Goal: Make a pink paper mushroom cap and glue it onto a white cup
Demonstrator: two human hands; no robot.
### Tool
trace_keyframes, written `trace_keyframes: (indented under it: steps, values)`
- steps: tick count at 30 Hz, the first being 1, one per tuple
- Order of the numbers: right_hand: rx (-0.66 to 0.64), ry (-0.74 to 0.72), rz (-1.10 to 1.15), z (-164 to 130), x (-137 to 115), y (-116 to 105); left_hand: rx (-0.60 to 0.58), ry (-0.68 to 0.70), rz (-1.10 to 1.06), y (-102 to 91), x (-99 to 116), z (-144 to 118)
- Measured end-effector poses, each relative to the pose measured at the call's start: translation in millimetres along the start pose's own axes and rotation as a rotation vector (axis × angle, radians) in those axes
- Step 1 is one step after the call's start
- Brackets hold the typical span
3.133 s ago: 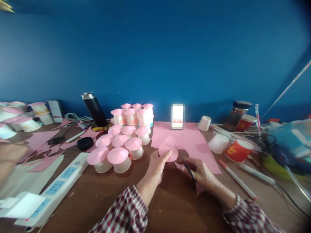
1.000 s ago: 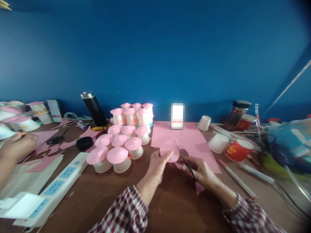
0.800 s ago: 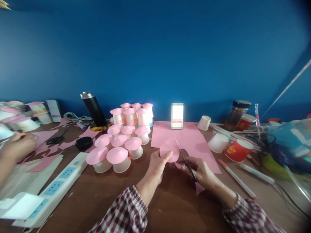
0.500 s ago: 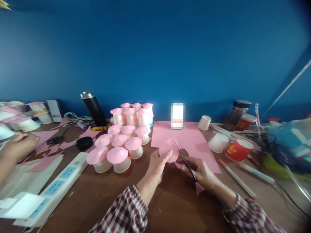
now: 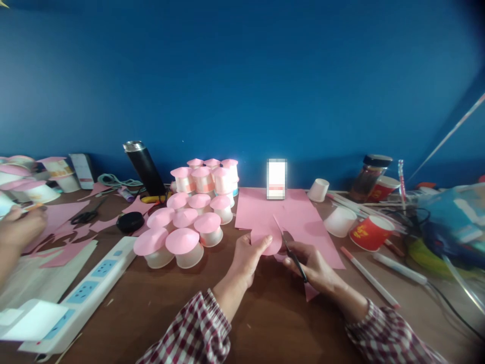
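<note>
Pinched between the thumb and fingers of my left hand is a rounded piece of pink paper. My right hand grips dark-handled scissors, whose blades point up and left at the paper's right edge. A narrow pink strip curls up beside the blades. Behind both hands lies a large pink paper sheet. Left of my left hand stand several paper cups topped with pink paper cones. A small pink scrap shows under my right hand.
At far left another person's hand is near pink scraps. A white power strip lies left. A black flask leans by the wall. Right are white cups, a red cup, a lidded jar and pens.
The pink paper in my left hand has turned and shifted slightly right and down against the scissors. The other person's hand at far left has moved a little left.
</note>
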State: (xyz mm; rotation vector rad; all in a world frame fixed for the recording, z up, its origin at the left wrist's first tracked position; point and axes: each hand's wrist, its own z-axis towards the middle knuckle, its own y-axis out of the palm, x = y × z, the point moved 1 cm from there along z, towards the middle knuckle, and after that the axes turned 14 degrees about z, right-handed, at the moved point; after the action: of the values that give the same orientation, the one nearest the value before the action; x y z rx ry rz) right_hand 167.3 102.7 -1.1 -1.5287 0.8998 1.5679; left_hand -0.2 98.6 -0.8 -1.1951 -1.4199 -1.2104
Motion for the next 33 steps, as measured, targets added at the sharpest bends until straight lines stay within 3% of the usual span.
trace_keyframes:
  steps: [17,25,33]
  values:
    - [-0.003,-0.007,-0.059,0,2,-4,-0.024,-0.014,-0.043,0.0,-2,1]
    - [0.000,0.006,-0.054,0,-1,-2,0.020,0.008,0.005,-2.3,-13,5]
    - [-0.010,0.005,-0.074,0,4,-5,0.038,0.001,0.005,-2.0,-12,5]
